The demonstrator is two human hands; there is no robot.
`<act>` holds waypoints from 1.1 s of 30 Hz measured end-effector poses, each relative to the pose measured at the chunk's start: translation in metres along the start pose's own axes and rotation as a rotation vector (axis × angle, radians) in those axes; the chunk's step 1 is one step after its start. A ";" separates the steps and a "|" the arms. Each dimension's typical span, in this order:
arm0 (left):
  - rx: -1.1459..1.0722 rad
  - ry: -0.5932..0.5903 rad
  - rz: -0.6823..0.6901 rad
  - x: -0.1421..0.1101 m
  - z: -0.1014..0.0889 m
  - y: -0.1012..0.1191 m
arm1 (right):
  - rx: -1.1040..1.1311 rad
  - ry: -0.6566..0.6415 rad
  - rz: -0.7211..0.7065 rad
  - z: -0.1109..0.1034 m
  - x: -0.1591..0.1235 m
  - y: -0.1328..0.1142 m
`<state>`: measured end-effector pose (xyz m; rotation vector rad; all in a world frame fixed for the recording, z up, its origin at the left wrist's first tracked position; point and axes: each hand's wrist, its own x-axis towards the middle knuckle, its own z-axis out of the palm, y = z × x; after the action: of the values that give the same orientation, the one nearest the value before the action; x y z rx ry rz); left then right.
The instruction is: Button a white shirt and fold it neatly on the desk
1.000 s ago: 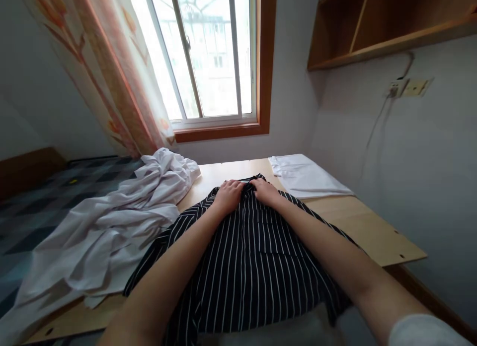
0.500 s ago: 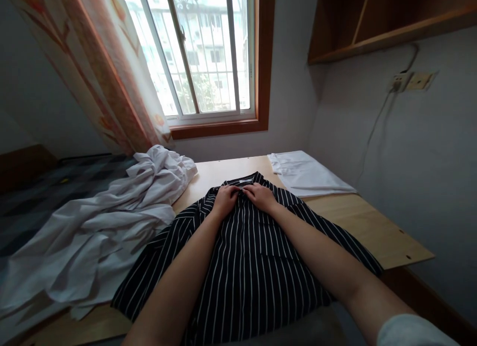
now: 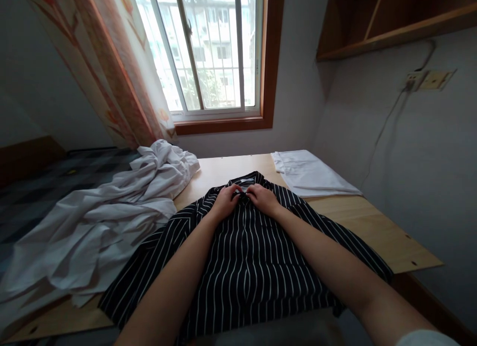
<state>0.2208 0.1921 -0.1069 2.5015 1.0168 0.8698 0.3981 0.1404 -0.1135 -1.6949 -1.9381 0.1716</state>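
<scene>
A black shirt with white stripes [image 3: 242,266] lies spread front side up, its collar pointing toward the window. At the collar's front, my left hand [image 3: 225,201] pinches the left side of the neck opening. My right hand [image 3: 264,199] grips the right side, fingertips close to those of the left. Both hands are closed on the fabric; any button between the fingers is too small to make out. A pale label shows inside the collar. The shirt's lower edge hangs over the near side of the wooden board.
The wooden board [image 3: 376,232] carries a folded white cloth [image 3: 313,174] at the back right. A crumpled white cloth [image 3: 112,227] is heaped on the left, beside a dark checked bed surface [image 3: 33,197]. A window, curtain [image 3: 126,73] and wall shelf [image 3: 402,33] stand behind.
My hands have stayed at the collar, and the fingertips have shifted slightly, lifting the fabric there a little. The view has turned slightly to the left.
</scene>
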 end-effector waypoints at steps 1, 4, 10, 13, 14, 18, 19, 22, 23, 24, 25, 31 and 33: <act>-0.001 -0.004 0.001 0.001 0.000 0.000 | 0.035 0.012 0.017 0.001 0.001 0.001; -0.015 -0.028 0.002 0.005 0.001 -0.003 | 0.135 0.042 0.070 0.006 0.005 0.005; -0.039 -0.114 -0.013 0.007 0.003 -0.017 | 0.233 0.101 0.095 0.014 0.010 0.008; -0.108 -0.076 -0.013 0.006 0.004 -0.022 | 0.276 0.132 0.073 0.016 0.011 0.009; -0.138 -0.063 -0.021 0.005 0.004 -0.022 | 0.292 0.142 0.066 0.017 0.012 0.009; -0.237 -0.055 -0.074 0.004 0.004 -0.019 | 0.359 0.181 0.035 0.020 0.014 0.012; -0.254 -0.057 -0.086 0.004 0.003 -0.018 | 0.375 0.186 0.024 0.021 0.014 0.013; -0.285 -0.063 -0.105 0.006 0.001 -0.016 | 0.403 0.184 0.000 0.022 0.015 0.014; -0.289 -0.067 -0.109 0.006 0.000 -0.015 | 0.405 0.182 -0.003 0.022 0.015 0.014; -0.290 -0.071 -0.113 0.006 0.000 -0.014 | 0.406 0.180 -0.004 0.022 0.015 0.014; -0.288 -0.072 -0.116 0.007 -0.001 -0.014 | 0.406 0.177 -0.006 0.022 0.014 0.014; -0.248 -0.034 -0.096 0.006 -0.001 -0.010 | 0.391 0.140 -0.020 0.019 0.011 0.010; -0.222 -0.019 -0.094 0.006 0.000 -0.009 | 0.385 0.130 -0.029 0.018 0.011 0.010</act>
<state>0.2191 0.2027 -0.1088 2.2551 0.9658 0.8775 0.3973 0.1570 -0.1294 -1.3883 -1.7035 0.3873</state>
